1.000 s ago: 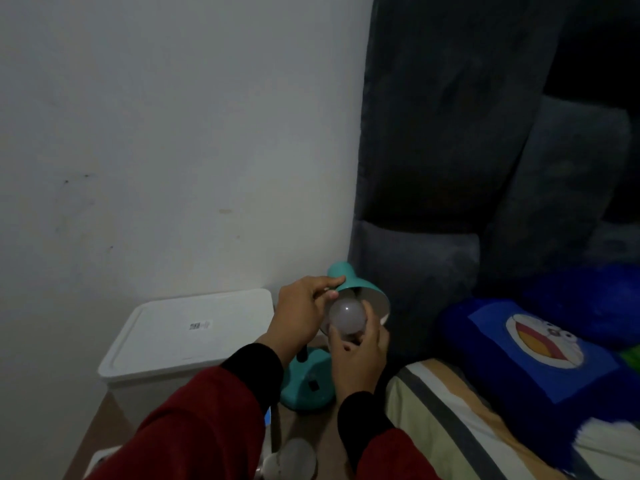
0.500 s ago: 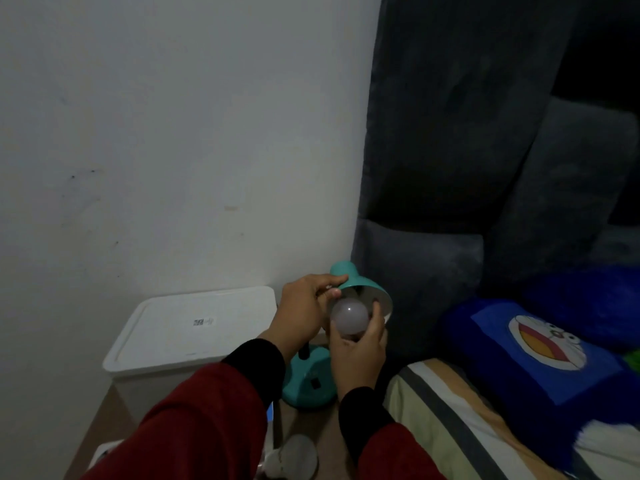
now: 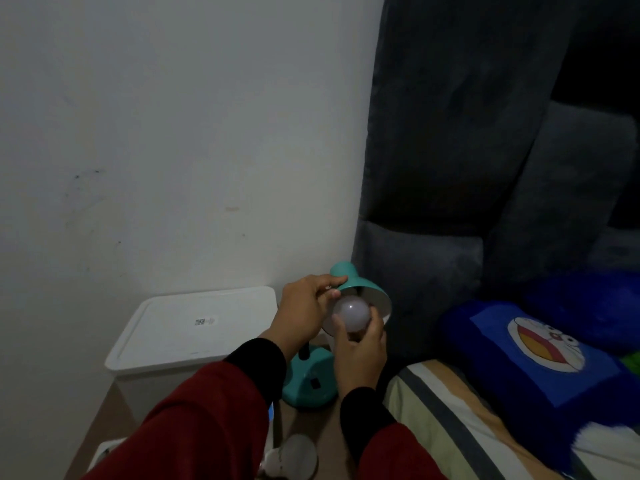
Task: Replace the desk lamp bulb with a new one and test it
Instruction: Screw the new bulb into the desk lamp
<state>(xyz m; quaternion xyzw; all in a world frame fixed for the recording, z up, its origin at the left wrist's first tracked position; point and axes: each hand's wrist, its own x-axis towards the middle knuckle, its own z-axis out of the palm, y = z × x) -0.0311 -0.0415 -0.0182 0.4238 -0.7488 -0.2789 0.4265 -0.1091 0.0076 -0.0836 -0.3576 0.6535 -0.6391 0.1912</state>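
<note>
A teal desk lamp stands on a low brown surface, its base (image 3: 309, 384) below my hands and its shade (image 3: 360, 287) tilted toward me. My left hand (image 3: 304, 313) grips the shade's left rim. A white round bulb (image 3: 351, 311) sits at the shade's mouth, unlit, with my right hand (image 3: 360, 355) closed around it from below. Whether its screw end sits in the socket is hidden. A second white bulb (image 3: 294, 459) lies on the surface near the bottom edge.
A white lidded plastic box (image 3: 194, 327) stands left of the lamp against the white wall. Dark grey cushions (image 3: 433, 271) rise behind the lamp. A bed with a striped sheet (image 3: 460, 420) and a blue cartoon pillow (image 3: 540, 351) lies to the right.
Both hands stay on the lamp head. My right hand's fingers have shifted around the bulb, thumb now on its right side. The view has drifted slightly.
</note>
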